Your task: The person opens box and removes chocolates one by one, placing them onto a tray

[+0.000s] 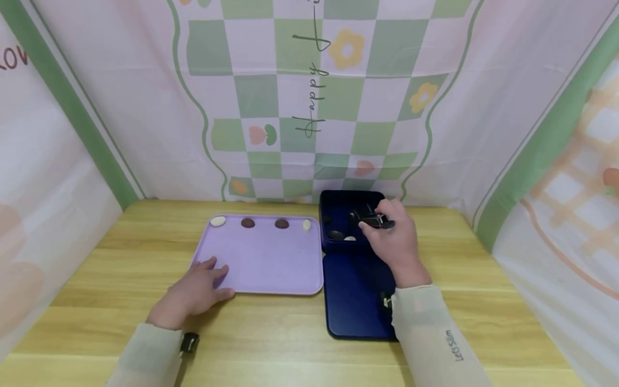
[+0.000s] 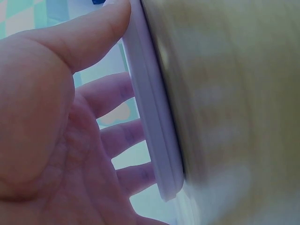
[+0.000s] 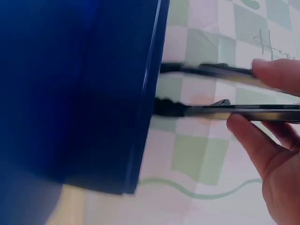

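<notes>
My left hand [image 1: 195, 290] lies at the near left corner of the lilac tray [image 1: 271, 263], fingers spread over it and thumb at its front edge. Along the tray's far side sit a white oval piece [image 1: 218, 221], a brown oval piece [image 1: 248, 222], a second brown piece [image 1: 282, 223] and a smaller cream piece [image 1: 307, 226]. Over the dark blue box [image 1: 345, 246], my right hand [image 1: 398, 242] holds black tongs [image 3: 206, 111] between thumb and fingers. The tongs' arms stand apart, their tips hidden behind the box wall in the right wrist view.
Inside the box lie a dark oval piece [image 1: 336, 235] and a white piece [image 1: 350, 238]. A flat blue lid [image 1: 358, 306] is in front of the box, right of the tray, partly under my right forearm. Patterned cloth [image 1: 338, 107] rises behind the wooden table [image 1: 271, 338].
</notes>
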A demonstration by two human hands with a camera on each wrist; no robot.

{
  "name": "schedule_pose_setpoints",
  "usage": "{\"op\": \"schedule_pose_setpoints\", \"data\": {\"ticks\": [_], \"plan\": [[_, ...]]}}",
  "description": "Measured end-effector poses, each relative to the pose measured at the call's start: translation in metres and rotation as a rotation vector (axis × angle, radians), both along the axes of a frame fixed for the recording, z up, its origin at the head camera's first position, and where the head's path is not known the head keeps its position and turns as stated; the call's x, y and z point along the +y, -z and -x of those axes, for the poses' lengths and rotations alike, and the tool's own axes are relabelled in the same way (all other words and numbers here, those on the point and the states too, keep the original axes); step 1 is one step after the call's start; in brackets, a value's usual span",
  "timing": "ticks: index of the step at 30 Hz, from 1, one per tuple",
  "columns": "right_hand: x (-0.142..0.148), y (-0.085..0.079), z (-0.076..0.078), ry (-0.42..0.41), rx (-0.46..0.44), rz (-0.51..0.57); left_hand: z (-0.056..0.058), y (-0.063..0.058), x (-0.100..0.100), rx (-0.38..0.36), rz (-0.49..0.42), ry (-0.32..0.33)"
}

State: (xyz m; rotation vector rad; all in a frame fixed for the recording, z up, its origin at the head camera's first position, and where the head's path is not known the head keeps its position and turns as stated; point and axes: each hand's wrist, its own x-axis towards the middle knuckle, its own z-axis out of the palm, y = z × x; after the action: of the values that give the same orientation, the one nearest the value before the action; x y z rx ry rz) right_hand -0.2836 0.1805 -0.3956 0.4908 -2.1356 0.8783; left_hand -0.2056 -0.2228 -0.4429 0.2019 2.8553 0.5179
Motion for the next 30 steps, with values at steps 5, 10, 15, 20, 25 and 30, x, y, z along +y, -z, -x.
{"op": "schedule_pose_setpoints", "data": {"ticks": [5, 10, 15, 20, 25, 30], "plan": [[0.003, -0.001, 0.0, 0.013, 0.057, -0.133, -0.001, 0.0, 0.001, -0.006, 0.007, -0.008], [0.005, -0.008, -0.005, 0.004, -0.027, 0.026, -0.001, 0.0, 0.001, 0.0, 0.006, -0.002], [0.01, -0.016, -0.009, 0.07, -0.16, 0.211, -0.001, 0.0, 0.001, 0.008, 0.004, 0.0], [0.015, -0.02, -0.01, 0.164, -0.198, 0.281, 0.001, 0.0, 0.001, 0.016, 0.017, 0.002], [0.018, -0.018, -0.007, 0.121, -0.072, 0.214, 0.001, 0.001, 0.001, 0.003, 0.009, -0.01], [0.017, -0.012, -0.002, 0.016, -0.008, 0.056, 0.001, 0.002, 0.001, 0.011, 0.005, -0.002]]}}
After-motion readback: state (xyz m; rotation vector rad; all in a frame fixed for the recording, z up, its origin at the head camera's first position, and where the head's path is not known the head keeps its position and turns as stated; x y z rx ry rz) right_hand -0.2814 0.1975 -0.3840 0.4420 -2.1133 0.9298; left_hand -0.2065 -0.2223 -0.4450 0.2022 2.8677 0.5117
